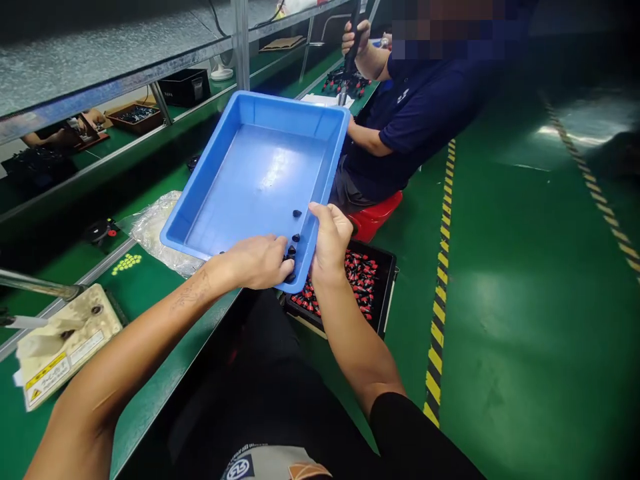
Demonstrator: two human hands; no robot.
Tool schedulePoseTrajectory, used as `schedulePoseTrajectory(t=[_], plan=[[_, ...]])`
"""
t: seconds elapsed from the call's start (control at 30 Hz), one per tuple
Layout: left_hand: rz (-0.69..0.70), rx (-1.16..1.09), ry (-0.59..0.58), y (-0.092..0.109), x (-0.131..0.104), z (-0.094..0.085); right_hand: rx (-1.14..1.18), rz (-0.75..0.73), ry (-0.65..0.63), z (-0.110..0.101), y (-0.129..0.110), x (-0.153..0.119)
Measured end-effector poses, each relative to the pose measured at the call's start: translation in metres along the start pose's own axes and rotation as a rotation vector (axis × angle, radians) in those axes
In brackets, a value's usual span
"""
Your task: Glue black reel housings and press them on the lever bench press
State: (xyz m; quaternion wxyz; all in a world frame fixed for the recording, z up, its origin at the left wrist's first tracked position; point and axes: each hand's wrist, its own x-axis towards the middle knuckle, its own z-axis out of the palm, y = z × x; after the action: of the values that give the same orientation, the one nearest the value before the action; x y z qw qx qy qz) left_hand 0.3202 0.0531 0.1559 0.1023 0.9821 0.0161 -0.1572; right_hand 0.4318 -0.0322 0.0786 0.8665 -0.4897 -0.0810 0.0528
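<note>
A blue plastic tray (250, 180) is held tilted over the edge of the green bench, its near right corner lowest. My right hand (330, 237) grips the tray's right rim near that corner. My left hand (257, 260) reaches over the near rim into the corner, fingers touching several small black parts (293, 243) gathered there. Below the corner, on the floor, stands a black bin (387, 287) filled with red and black parts.
A crumpled clear plastic bag (155, 230) lies on the bench left of the tray. A beige fixture with a warning label (65, 347) sits at the near left. A seated co-worker in a dark blue shirt (420, 113) works just beyond the tray on a red stool. Yellow-black floor tape (443, 267) runs alongside.
</note>
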Motion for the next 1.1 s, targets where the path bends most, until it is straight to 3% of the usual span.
schedulePoseTrajectory(t=[0.17, 0.27, 0.43, 0.87, 1.0, 1.1], plan=[[0.011, -0.001, 0.079, 0.002, -0.005, 0.012, 0.008, -0.017, -0.02, 0.003, -0.003, -0.002], [0.068, -0.061, 0.042, 0.001, -0.006, 0.012, 0.006, 0.056, -0.044, 0.002, -0.003, -0.005], [0.019, -0.104, -0.06, -0.001, -0.012, 0.003, -0.013, 0.111, -0.083, 0.0, -0.002, -0.011], [0.149, -0.361, -0.044, -0.026, -0.027, 0.012, -0.042, 0.248, -0.16, 0.005, -0.001, -0.028], [0.122, -0.342, 0.034, -0.044, -0.029, 0.006, -0.02, 0.239, -0.189, 0.008, 0.002, -0.028], [0.039, -0.433, 0.196, -0.058, -0.027, 0.003, -0.015, 0.237, -0.19, 0.01, 0.004, -0.029]])
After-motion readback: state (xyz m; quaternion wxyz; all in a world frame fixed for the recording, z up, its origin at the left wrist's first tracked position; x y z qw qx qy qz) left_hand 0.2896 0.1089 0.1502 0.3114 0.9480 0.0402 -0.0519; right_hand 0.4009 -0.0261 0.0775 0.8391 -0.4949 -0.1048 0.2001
